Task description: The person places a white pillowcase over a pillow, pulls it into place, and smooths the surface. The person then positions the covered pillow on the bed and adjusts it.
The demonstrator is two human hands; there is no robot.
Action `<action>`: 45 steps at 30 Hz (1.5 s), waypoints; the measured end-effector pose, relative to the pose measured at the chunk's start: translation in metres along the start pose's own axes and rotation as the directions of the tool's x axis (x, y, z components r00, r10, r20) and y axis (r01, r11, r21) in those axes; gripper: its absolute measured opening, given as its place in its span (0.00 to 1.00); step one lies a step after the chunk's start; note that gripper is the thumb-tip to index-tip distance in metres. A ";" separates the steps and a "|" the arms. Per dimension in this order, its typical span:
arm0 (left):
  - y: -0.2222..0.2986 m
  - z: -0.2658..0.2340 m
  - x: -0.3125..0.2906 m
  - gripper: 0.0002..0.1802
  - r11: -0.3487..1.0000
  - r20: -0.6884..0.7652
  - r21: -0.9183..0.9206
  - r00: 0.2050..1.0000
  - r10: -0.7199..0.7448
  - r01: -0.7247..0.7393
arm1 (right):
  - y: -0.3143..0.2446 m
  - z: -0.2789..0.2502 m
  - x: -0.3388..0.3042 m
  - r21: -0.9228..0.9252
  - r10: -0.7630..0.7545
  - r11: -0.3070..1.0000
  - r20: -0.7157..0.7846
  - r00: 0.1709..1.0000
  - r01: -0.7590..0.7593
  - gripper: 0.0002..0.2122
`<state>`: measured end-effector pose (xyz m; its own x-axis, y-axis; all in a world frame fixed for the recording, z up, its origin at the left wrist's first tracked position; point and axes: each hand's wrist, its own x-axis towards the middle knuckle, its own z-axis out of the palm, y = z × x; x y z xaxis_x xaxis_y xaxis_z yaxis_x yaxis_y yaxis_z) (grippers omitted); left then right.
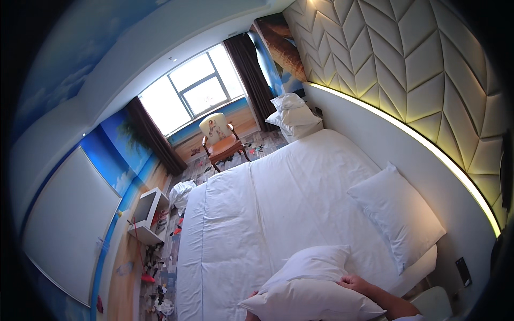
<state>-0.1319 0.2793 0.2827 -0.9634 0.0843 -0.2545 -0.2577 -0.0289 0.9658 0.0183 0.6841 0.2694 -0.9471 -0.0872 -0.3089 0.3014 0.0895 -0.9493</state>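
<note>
At the near edge of the bed, a white pillow (316,302) lies in front of me. Just beyond it is a second puffy white shape (313,265), another pillow or a fold of the same one; I cannot tell which. My right hand (354,283) is closed on the pillow's upper edge, its fingers curled in. Only a small part of my left hand (252,294) shows at the pillow's left end, gripping it, with most of its fingers hidden. Underneath spreads a bed with a smooth white cover (235,230).
Another white pillow (399,211) leans by the padded headboard wall (396,59). White pillows are piled on a stand (294,115) beyond the bed. An armchair (220,142) stands by the window. A white cabinet (150,214) and scattered litter (160,289) are at the left.
</note>
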 end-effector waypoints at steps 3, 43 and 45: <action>0.028 0.006 -0.013 0.12 0.984 0.117 -0.101 0.980 0.159 -0.148 | -0.008 0.007 -0.009 0.014 -0.111 0.993 -0.117 0.987 0.113 0.16; 0.102 0.064 0.007 0.12 0.591 0.627 0.484 0.727 0.280 -0.645 | -0.165 0.050 -0.009 -0.547 -0.116 0.814 0.175 0.978 0.194 0.16; 0.113 0.089 0.006 0.12 0.548 0.693 0.464 0.670 0.265 -0.696 | -0.164 0.045 -0.009 -0.526 -0.071 0.835 0.192 0.979 0.163 0.17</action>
<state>-0.1602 0.3656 0.3947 -0.6624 0.7396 0.1194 0.5639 0.3874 0.7293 -0.0181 0.6252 0.4252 -0.9271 -0.2824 -0.2466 0.0387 0.5822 -0.8121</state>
